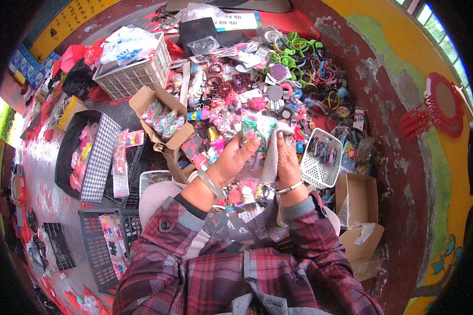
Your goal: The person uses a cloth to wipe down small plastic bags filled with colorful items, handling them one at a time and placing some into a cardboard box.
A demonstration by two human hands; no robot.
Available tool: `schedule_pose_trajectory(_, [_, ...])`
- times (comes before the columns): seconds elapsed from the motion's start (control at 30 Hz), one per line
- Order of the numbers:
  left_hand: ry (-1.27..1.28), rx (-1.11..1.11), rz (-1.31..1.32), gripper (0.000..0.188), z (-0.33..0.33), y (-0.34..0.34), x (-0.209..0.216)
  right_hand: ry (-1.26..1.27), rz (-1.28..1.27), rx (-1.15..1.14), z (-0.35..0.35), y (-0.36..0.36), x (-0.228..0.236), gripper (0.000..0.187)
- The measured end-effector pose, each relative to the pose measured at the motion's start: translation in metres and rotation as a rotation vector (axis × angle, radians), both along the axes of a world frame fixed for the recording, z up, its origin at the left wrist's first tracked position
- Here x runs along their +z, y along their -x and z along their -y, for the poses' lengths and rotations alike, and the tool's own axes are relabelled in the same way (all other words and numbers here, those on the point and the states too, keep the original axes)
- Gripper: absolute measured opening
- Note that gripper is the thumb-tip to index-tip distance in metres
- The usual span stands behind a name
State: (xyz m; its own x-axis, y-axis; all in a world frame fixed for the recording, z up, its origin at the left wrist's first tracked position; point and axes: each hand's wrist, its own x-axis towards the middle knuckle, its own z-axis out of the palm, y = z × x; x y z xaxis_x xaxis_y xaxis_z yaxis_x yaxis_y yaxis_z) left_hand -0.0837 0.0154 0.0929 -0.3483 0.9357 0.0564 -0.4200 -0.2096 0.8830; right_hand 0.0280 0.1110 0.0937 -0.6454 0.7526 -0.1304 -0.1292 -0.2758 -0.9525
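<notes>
Near the middle of the view, my left hand (228, 164) pinches a clear plastic packet with teal and pink pieces (258, 127) between thumb and fingers. My right hand (288, 167) is closed on a folded grey cloth (271, 161), which lies against the packet's right side. Some fingertips of both hands are hidden behind what they hold. Below and beyond my hands spreads a heap of small hair accessories (230, 113), with bright flowers, bands and clips. Green headbands (298, 46) lie at its far right.
A white perforated basket (335, 181) stands right of my hands, above open cardboard boxes (358, 202). To the left are a cardboard box of small packets (180, 131), a houndstooth bin (96, 168) and black crates (92, 236). A large crate (136, 79) with plastic bags stands farther back.
</notes>
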Motion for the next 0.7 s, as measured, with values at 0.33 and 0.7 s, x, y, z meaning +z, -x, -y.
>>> schedule_pose_trajectory(0.33, [0.117,-0.123,-0.031,0.044,0.002,0.008,-0.007,0.284,-0.166,0.067,-0.008,0.000,0.009,0.038])
schedule_pose_trajectory(0.7, [0.017,-0.129,-0.089,0.049,-0.003,-0.008,-0.006,0.109,-0.136,-0.054,-0.011,0.003,-0.011,0.033])
